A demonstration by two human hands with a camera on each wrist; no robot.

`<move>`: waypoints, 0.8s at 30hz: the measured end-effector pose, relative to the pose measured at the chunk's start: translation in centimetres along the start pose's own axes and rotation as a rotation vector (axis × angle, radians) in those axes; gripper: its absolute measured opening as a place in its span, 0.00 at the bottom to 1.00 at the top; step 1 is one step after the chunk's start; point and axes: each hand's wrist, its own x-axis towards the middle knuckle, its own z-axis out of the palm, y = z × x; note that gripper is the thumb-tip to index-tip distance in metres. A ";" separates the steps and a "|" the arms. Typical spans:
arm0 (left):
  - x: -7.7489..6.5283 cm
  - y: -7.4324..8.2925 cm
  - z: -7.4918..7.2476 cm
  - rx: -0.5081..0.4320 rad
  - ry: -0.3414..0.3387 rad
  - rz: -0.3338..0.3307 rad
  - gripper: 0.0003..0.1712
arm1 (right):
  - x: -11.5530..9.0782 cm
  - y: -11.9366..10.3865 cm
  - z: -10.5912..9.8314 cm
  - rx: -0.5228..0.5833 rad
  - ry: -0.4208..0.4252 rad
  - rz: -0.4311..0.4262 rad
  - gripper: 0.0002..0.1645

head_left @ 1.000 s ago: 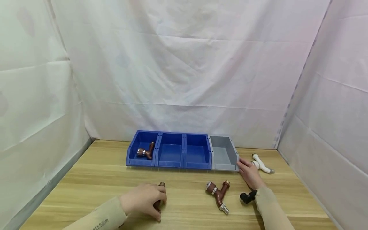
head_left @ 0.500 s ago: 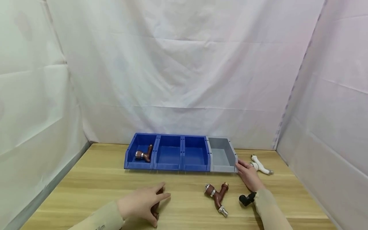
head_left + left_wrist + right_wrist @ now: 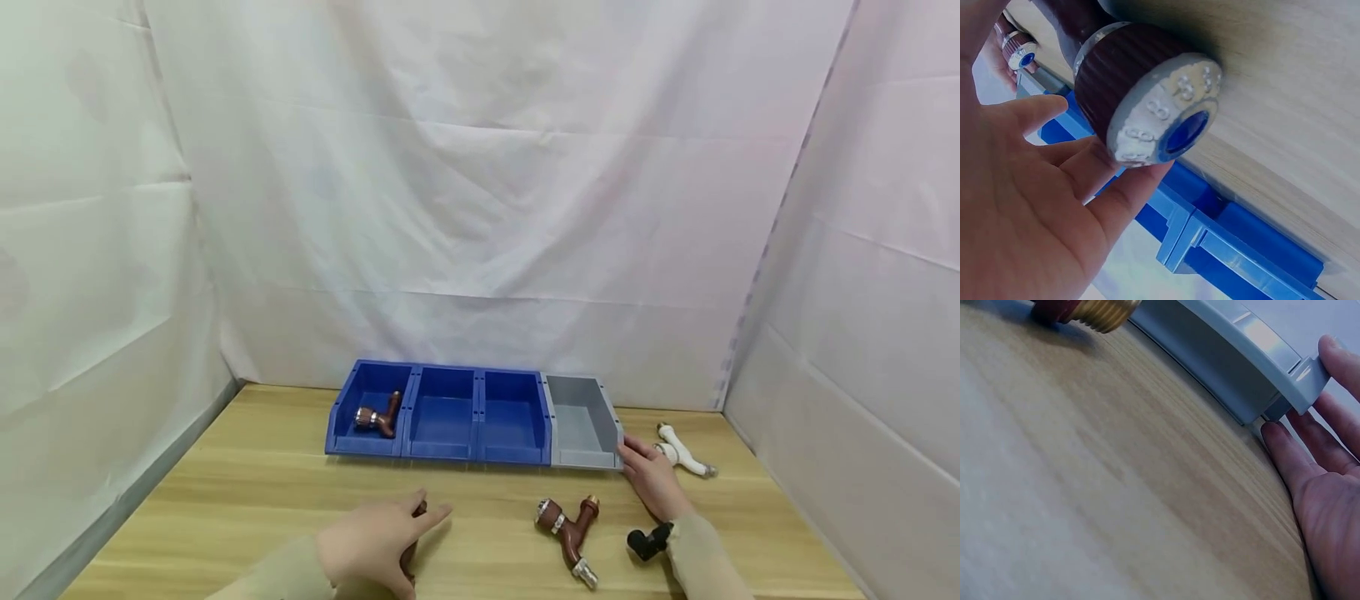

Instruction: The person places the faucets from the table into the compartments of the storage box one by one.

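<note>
My left hand (image 3: 375, 537) is over a dark brown faucet (image 3: 408, 560) at the front, with its fingers spread. In the left wrist view, the fingers lie straight along the faucet's ribbed knob (image 3: 1129, 75), which has a silver cap and blue centre; its far end is out of frame. My right hand (image 3: 654, 479) holds the front right corner of a grey bin (image 3: 588, 458), fingertips on both sides of the corner in the right wrist view. Another brown faucet (image 3: 572, 537) lies on the table between the hands. A white faucet (image 3: 678, 450) lies beyond the right hand.
Three blue bins (image 3: 442, 450) stand in a row left of the grey one. The leftmost contains a brown faucet (image 3: 382, 417). A black elbow-shaped piece (image 3: 647, 543) is beside the right wrist. White cloth (image 3: 480, 208) hangs behind the wooden table (image 3: 247, 467) and at its sides.
My left hand's fingers have spread from their curl over the brown faucet. The right hand keeps its place at the grey bin. The head view has tilted slightly upward.
</note>
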 end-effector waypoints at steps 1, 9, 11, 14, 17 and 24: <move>0.1 0.1 0.1 0.002 0.002 0.001 0.59 | -0.1 0.0 -0.1 0.000 0.001 0.006 0.35; 0.0 0.2 0.3 0.021 0.027 0.024 0.59 | -0.3 0.0 -0.3 -0.006 -0.008 0.008 0.37; 0.1 0.1 0.2 0.021 0.035 0.033 0.58 | -0.2 0.0 -0.2 0.000 0.007 0.002 0.37; 0.0 0.0 0.3 0.018 0.034 0.045 0.57 | -0.2 0.1 -0.1 -0.002 0.001 0.008 0.36; -0.1 0.1 0.4 0.003 0.025 0.041 0.55 | -0.4 0.3 -0.1 -0.013 -0.008 0.017 0.35; 0.3 0.0 0.3 -0.032 0.014 0.032 0.53 | -0.4 0.1 -0.1 -0.005 -0.003 0.010 0.36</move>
